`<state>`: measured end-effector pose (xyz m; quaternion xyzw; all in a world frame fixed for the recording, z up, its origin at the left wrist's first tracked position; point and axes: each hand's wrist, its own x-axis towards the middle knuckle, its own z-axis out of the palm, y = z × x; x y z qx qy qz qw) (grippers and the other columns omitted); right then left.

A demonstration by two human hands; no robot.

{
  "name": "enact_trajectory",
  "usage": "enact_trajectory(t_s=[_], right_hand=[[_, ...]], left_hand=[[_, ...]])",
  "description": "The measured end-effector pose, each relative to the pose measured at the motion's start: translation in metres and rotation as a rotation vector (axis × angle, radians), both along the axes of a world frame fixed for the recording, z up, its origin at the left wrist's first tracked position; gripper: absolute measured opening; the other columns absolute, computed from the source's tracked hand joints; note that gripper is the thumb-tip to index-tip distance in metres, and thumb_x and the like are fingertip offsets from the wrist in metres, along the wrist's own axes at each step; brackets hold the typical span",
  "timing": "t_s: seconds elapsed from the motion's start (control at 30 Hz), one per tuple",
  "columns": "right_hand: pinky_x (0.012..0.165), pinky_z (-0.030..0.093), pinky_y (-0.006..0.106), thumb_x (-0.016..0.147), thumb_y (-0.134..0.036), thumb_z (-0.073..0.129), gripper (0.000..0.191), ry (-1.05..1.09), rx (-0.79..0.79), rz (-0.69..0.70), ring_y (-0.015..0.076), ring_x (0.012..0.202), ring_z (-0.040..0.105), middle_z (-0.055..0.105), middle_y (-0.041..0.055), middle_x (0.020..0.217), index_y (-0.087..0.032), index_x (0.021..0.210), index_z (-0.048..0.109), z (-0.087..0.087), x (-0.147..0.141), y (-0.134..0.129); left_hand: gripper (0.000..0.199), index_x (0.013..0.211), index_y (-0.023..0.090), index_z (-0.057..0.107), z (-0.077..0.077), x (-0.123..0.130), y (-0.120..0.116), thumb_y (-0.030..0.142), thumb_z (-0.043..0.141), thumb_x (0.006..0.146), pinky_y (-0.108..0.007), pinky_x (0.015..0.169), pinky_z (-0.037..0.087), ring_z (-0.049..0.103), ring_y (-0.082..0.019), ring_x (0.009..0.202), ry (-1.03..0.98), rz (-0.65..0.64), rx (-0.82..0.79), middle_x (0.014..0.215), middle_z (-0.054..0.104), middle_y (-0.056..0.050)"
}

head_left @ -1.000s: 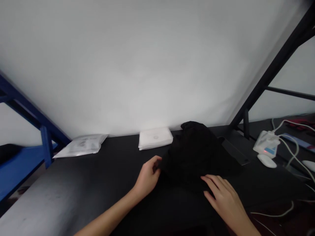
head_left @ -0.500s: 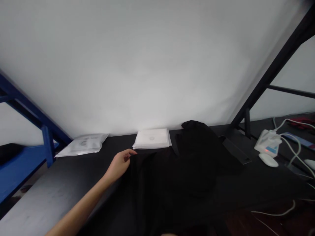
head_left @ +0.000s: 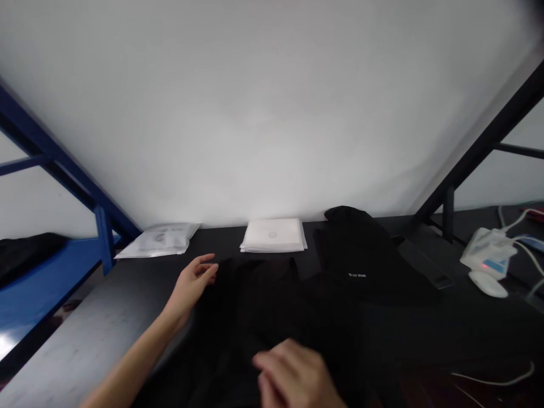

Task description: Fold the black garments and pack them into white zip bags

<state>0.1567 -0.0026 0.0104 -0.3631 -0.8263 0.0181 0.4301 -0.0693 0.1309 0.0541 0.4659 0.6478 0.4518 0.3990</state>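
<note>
A black garment (head_left: 272, 311) lies loosely spread over the near middle of the dark table, its folds hard to make out against the surface. My left hand (head_left: 193, 286) is at its upper left corner, fingers slightly bent and apart, the tips close to the fabric edge. Above the lower part of the cloth is my right hand (head_left: 295, 374), blurred by motion with its fingers bent; whether it grips any fabric is unclear. To the right lies another black garment (head_left: 365, 255), folded, with small white lettering.
A white packet stack (head_left: 274, 235) and a clear plastic bag (head_left: 164, 238) lie along the wall. A dark flat panel (head_left: 425, 266) sticks out beside the folded garment. At right are a white mouse (head_left: 488, 283), a white device (head_left: 488, 252) and cables. Slanted bars (head_left: 106, 238) flank both sides.
My right hand has come up into view over the cloth. My left hand has loosened from its pinch on the cloth edge. The view has shifted, and lettering now shows on the right-hand garment.
</note>
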Motion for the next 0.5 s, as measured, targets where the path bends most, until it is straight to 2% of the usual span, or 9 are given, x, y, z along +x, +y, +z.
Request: enact_trajectory(t_s=[0.03,0.1,0.17,0.23,0.3,0.37,0.43,0.5], right_hand=[[0.063,0.056,0.024,0.098,-0.012,0.045,0.025,0.05,-0.028,-0.13,0.0152,0.067,0.069,0.07,0.0029,0.078,-0.02,0.103,0.068,0.007,0.024,0.005],[0.066,0.057,0.024,0.101,-0.013,0.048,0.021,0.041,0.032,-0.378,0.0161,0.069,0.071,0.07,0.0029,0.079,-0.021,0.106,0.066,0.017,0.072,0.012],[0.054,0.055,0.026,0.106,-0.03,0.048,0.019,-0.051,0.027,-0.599,0.018,0.063,0.069,0.067,0.0033,0.078,-0.022,0.11,0.065,0.019,0.11,0.014],[0.044,0.051,0.028,0.108,-0.048,0.042,0.034,-0.142,0.001,-0.729,0.022,0.063,0.07,0.068,0.0063,0.081,-0.022,0.115,0.063,0.014,0.132,0.012],[0.038,0.049,0.03,0.107,-0.058,0.037,0.045,-0.198,-0.026,-0.776,0.0251,0.063,0.071,0.069,0.0073,0.079,-0.022,0.116,0.061,0.006,0.141,0.008],[0.036,0.048,0.03,0.106,-0.061,0.035,0.047,-0.197,-0.083,-0.754,0.0247,0.055,0.069,0.066,0.0043,0.071,-0.023,0.118,0.06,-0.003,0.142,0.004],[0.036,0.047,0.029,0.106,-0.06,0.035,0.045,-0.146,-0.166,-0.691,0.0225,0.047,0.065,0.063,0.0005,0.066,-0.025,0.122,0.059,-0.008,0.141,0.003],[0.038,0.049,0.028,0.105,-0.058,0.039,0.042,-0.06,-0.244,-0.632,0.0206,0.044,0.065,0.064,-0.0013,0.066,-0.026,0.126,0.058,-0.008,0.144,0.004]], left_hand=[[0.064,0.108,0.019,0.063,-0.001,-0.001,-0.01,0.058,0.074,0.058,-0.03,0.062,0.05,0.062,-0.018,0.065,0.021,0.022,0.021,0.078,0.067,0.0],[0.062,0.11,0.02,0.063,-0.005,-0.003,-0.033,0.062,0.071,0.064,-0.029,0.057,0.047,0.059,-0.018,0.059,0.124,0.006,0.049,0.072,0.066,0.002],[0.055,0.107,0.022,0.066,-0.01,-0.004,-0.059,0.064,0.065,0.072,-0.029,0.053,0.044,0.057,-0.018,0.05,0.297,-0.106,0.049,0.062,0.063,0.004],[0.047,0.107,0.024,0.069,-0.018,-0.005,-0.084,0.061,0.059,0.08,-0.029,0.05,0.042,0.055,-0.019,0.044,0.468,-0.225,0.043,0.055,0.058,0.006],[0.045,0.114,0.024,0.07,-0.026,-0.004,-0.106,0.057,0.056,0.086,-0.029,0.047,0.043,0.056,-0.018,0.041,0.591,-0.254,0.075,0.055,0.059,0.006],[0.046,0.124,0.025,0.068,-0.034,-0.002,-0.122,0.052,0.056,0.09,-0.029,0.047,0.048,0.06,-0.019,0.043,0.684,-0.227,0.159,0.063,0.065,0.004],[0.046,0.132,0.027,0.067,-0.041,-0.002,-0.134,0.049,0.057,0.092,-0.029,0.053,0.054,0.068,-0.021,0.054,0.775,-0.215,0.285,0.079,0.072,-0.001],[0.046,0.138,0.032,0.065,-0.048,-0.004,-0.142,0.046,0.058,0.095,-0.03,0.065,0.06,0.075,-0.023,0.073,0.876,-0.251,0.411,0.097,0.076,-0.005]])
